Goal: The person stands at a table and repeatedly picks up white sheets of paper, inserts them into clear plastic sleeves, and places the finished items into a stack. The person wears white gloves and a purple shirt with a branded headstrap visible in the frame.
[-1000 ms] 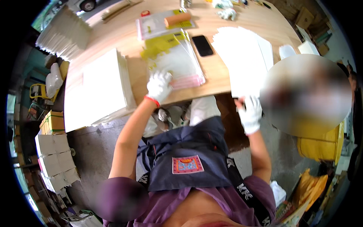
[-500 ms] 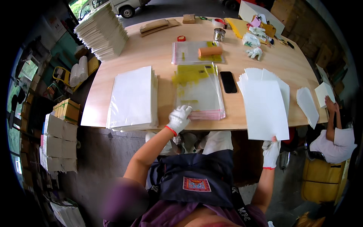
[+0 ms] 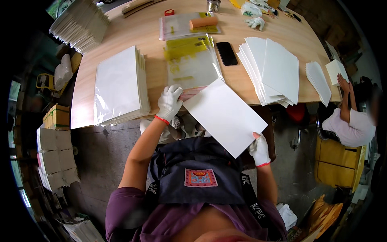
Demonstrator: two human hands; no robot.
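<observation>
My right hand point(image 3: 260, 149), in a white glove with a bare thumb tip, grips a blank white sheet point(image 3: 225, 115) by its near right corner. The sheet is tilted, and its far left edge lies over the near end of a stack of clear plastic bags point(image 3: 193, 72) with yellow print. My gloved left hand point(image 3: 170, 101) is closed at the near left corner of those bags, by their pinkish edge. Its fingertips are partly hidden, but they seem to pinch the top bag. Fanned white sheets point(image 3: 280, 72) lie to the right.
Bagged white sheets point(image 3: 117, 86) are stacked at the left, with a taller stack point(image 3: 80, 26) behind. A black phone point(image 3: 226, 53), an orange roll point(image 3: 203, 21) on more bags and a loose glove point(image 3: 255, 23) lie farther back. Another person's hands point(image 3: 346, 84) are at the right.
My right hand has carried the white sheet leftward from the fanned stack to the bags, turning it aslant. My left hand stays at the bags' near edge. The whole view has shifted.
</observation>
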